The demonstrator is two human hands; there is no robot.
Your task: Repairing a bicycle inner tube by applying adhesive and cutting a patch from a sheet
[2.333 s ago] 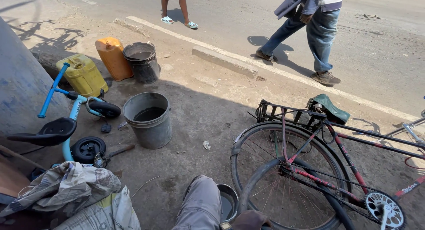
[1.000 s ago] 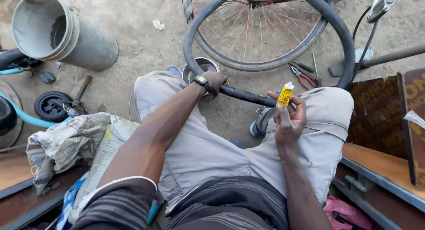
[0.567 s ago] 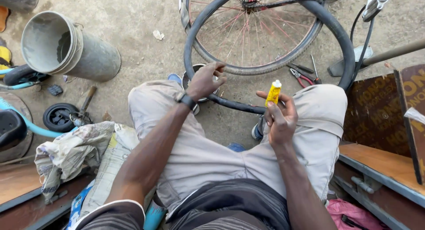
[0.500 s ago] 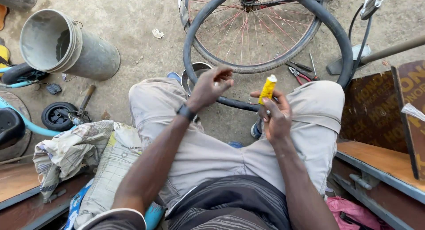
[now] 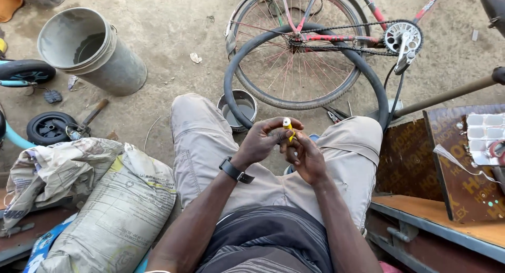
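Between my knees, both hands meet around a small yellow tube (image 5: 289, 130). My right hand (image 5: 306, 156) grips its body. At the tube's white top, my left hand (image 5: 265, 140), with a black watch on the wrist, pinches with its fingertips. A black inner tube (image 5: 239, 60) loops on the ground in front of my legs, overlapping a bicycle wheel (image 5: 300, 52). A small metal tin holding water (image 5: 238, 109) stands by my left knee.
A grey bucket (image 5: 92, 49) stands at the far left. A small black wheel (image 5: 50, 127) and a hammer (image 5: 90, 117) lie near a crumpled sack (image 5: 100, 199). Wooden boards (image 5: 452, 162) lean on a bench at my right. The red bicycle's chainring (image 5: 402, 37) is beyond.
My left hand left the inner tube and came to the yellow tube's top. Both hands have drawn closer to my body, and the view has tilted toward the ground.
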